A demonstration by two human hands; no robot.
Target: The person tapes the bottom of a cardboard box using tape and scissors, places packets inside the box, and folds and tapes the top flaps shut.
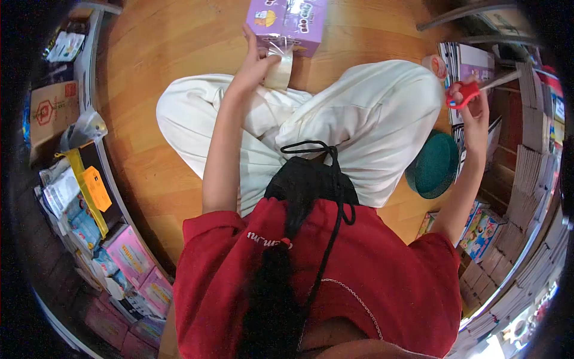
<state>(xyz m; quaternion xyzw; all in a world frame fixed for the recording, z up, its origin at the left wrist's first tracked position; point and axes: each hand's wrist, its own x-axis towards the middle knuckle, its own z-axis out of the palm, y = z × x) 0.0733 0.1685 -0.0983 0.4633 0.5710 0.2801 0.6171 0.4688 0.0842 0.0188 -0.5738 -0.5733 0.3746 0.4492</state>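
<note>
At the top centre, a purple box (pixel 287 25) rests on the wooden floor, with clear tape over its side. My left hand (pixel 257 64) is closed on a strip of clear tape (pixel 279 70) that hangs from the box's near edge, above my white trousers. Out to the right, my right hand (pixel 469 103) is closed round the red handle of scissors (pixel 465 94), their metal blades pointing right, away from the box. The scissors are well apart from the tape.
A green round basket (pixel 431 165) stands beside my right knee. Behind it, stacks of paper goods (pixel 526 173) fill the right shelves. A tape roll (pixel 435 67) lies near the right knee. On the left, a shelf holds pink boxes (pixel 128 254) and a cardboard box (pixel 55 112).
</note>
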